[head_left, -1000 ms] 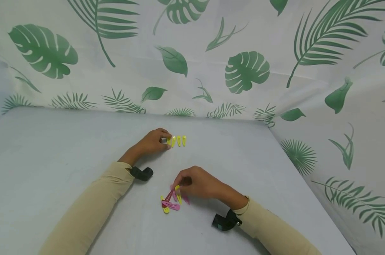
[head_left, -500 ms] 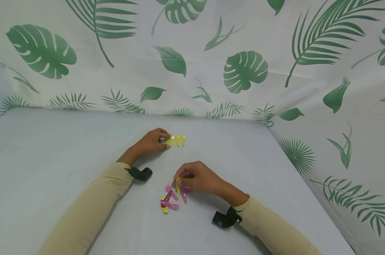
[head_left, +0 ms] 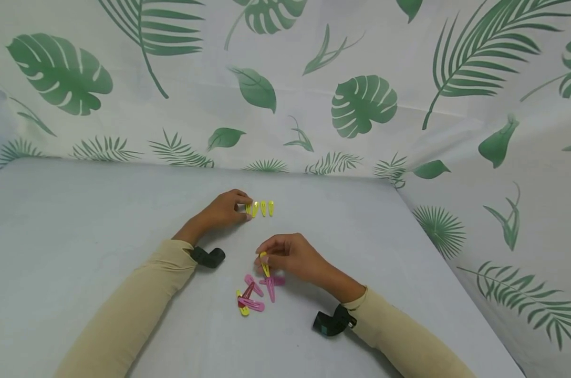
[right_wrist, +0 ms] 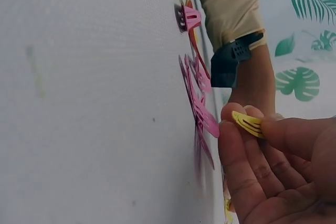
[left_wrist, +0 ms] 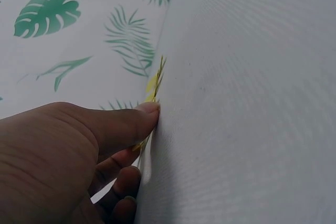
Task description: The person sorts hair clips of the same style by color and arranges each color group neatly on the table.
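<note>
Toward the back, my left hand [head_left: 222, 211] pinches the leftmost yellow snap hair clip [head_left: 248, 210] of a short row, thumb at its near end and a finger at its far end. Beside it, several yellow clips [head_left: 263, 208] stand upright in line. My right hand [head_left: 298, 258] holds another yellow hair clip [right_wrist: 248, 124] between thumb and fingers, above the loose pile. In that pile lie pink clips [head_left: 253, 304], a dark red clip [head_left: 248, 290] and a yellow clip [head_left: 243, 311], partly overlapping.
A white cloth covers the table [head_left: 124, 210]. Behind it and on the right hangs a white curtain [head_left: 309, 105] printed with green leaves. Each wrist wears a black camera mount [head_left: 209, 258].
My right hand has lifted the yellow clip out of the pile and moved slightly up and away, uncovering pink clips beneath. The left hand stays at the row.
</note>
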The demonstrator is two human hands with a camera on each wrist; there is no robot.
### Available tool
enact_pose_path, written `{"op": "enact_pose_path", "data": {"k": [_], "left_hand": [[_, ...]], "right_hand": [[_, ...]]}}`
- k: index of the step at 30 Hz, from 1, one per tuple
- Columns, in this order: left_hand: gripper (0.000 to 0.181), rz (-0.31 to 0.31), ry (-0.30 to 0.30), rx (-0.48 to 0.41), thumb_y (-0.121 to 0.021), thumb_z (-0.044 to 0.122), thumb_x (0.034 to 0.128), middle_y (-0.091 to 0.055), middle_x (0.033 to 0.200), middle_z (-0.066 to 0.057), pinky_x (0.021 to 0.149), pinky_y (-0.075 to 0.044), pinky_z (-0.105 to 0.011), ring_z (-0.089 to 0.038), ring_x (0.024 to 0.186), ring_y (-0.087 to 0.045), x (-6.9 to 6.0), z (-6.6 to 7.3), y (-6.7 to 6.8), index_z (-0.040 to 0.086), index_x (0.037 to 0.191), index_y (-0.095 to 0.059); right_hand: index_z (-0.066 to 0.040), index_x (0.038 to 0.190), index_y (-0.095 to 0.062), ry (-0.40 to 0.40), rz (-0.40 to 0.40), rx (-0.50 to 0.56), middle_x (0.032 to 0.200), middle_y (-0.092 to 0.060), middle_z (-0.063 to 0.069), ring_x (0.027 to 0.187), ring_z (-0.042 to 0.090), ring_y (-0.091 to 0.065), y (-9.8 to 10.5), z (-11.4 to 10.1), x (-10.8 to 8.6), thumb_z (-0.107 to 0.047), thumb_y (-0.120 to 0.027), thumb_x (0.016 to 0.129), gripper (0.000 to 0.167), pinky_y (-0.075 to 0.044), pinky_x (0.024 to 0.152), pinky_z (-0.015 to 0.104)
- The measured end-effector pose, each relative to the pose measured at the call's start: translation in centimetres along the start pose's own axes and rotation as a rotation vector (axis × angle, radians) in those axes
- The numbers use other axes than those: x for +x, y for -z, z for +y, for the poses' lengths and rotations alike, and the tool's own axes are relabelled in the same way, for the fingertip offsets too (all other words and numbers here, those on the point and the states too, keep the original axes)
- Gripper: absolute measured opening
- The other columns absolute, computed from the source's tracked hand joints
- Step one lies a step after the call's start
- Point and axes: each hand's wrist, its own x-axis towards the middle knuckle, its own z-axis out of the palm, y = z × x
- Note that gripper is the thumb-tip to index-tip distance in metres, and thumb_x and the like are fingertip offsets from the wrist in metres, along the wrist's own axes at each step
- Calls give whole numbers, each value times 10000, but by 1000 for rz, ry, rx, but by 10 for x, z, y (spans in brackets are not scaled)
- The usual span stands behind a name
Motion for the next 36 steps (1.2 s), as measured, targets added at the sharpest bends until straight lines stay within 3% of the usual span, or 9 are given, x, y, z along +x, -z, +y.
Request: {"op": "enact_pose_path", "data": {"k": [8, 15, 22, 26, 36], "left_hand": [[473, 1, -40, -18, -691, 154, 900, -511, 1337, -176, 891, -448, -405, -288, 1060, -544, 3, -3, -3, -29, 1321, -577], [483, -8, -12, -23, -697, 170, 901, -514, 1341, -157, 903, -447, -405, -282, 1073, -541, 3, -2, -3, -7, 1333, -575], [468, 6, -20, -26, -696, 153, 902, -513, 1337, -170, 907, -450, -407, -293, 1082, -544, 3, -5, -1, -19, 1322, -581], [475, 0, -19, -41, -695, 155, 902, -511, 1339, -169, 908, -451, -400, -287, 1084, -544, 4, -6, -1, -19, 1328, -575], [482, -1, 10, -39, -700, 149, 900, -508, 1348, -160, 902, -451, -392, -278, 1072, -545, 3, -3, -1, -4, 1338, -571]], "right_hand": [[63, 1132, -642, -23, 25, 26, 992, -727, 103, 915, 216, -699, 5, 1, 2, -53, -638, 938, 226, -535, 787, 300], [78, 1133, -641, -59, 80, 71, 1011, -719, 137, 854, 238, -702, 14, 6, 9, -35, -625, 942, 223, -553, 766, 361], [26, 1054, -675, -54, 169, -28, 978, -726, 104, 869, 209, -692, 28, 11, 19, -29, -638, 931, 140, -552, 746, 326], [31, 1044, -669, -62, 205, -13, 984, -721, 117, 905, 229, -692, 36, 15, 25, 11, -615, 934, 124, -557, 752, 348], [89, 1090, -639, -66, 204, 6, 1008, -707, 179, 933, 277, -687, 48, 11, 36, 18, -604, 939, 170, -553, 772, 373]]}}
